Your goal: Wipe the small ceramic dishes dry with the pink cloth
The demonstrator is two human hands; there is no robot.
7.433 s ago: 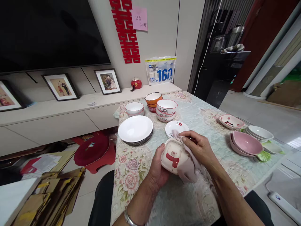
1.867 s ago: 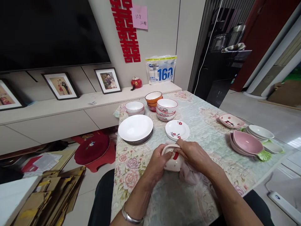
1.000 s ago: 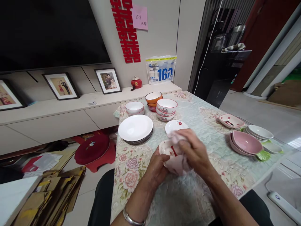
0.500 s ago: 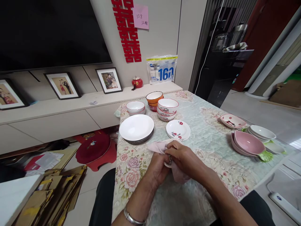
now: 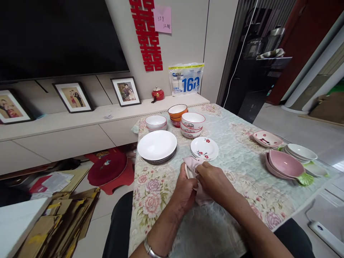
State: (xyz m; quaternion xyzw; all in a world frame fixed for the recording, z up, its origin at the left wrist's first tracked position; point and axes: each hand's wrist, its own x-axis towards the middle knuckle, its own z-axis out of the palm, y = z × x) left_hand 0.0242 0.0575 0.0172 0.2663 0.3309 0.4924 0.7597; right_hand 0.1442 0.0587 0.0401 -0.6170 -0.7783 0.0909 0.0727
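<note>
My left hand [image 5: 185,190] is closed around a small white dish [image 5: 186,171]; only part of its pale rim shows, so its exact shape is hidden. With my right hand [image 5: 213,178] I grip a pale pink cloth [image 5: 191,162] and press it against the dish. The cloth drapes over the rim and hangs below my fingers. Just beyond my hands lies a stack of small white plates with red flowers [image 5: 204,147]. A stack of larger plates, topped by a plain white plate [image 5: 157,145], is to the left.
Behind the plates stand white bowls [image 5: 156,122], orange bowls [image 5: 177,111] and red-rimmed patterned bowls [image 5: 192,123]. Pink leaf-handled bowls [image 5: 285,163], white bowls [image 5: 301,152] and a spotted pink dish [image 5: 267,138] sit at the right. A floral cloth covers the table [image 5: 150,182]. A red stool [image 5: 110,168] stands left.
The cloth's left end has been drawn in from beside the large plates and now wraps over the dish's rim. My left hand has turned and risen slightly, tilting the dish.
</note>
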